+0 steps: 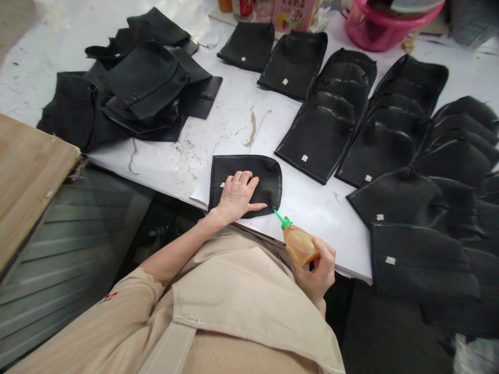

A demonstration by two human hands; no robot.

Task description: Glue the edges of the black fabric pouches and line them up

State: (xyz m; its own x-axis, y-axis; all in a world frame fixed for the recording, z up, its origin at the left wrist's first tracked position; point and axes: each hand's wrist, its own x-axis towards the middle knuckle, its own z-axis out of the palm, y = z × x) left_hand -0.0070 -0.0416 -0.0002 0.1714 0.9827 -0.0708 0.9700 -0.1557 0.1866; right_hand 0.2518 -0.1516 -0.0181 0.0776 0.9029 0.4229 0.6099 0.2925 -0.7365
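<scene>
My left hand (238,196) lies with its fingers spread on a black leather-like piece (268,179) at the table's front edge. That piece has a rounded right end and a small white tag near its left side. In my right hand (317,267) is a squeeze bottle (299,244) of amber liquid with a green nozzle. The bottle tilts to the left, and its tip meets the piece's lower right corner, close to my left thumb.
Loose black pieces (144,78) are heaped at the back left. Rows of overlapping black pieces (312,135) with white tags cover the right side. A pink basin (384,31) stands at the back right, and a wooden board (31,182) juts in at the left.
</scene>
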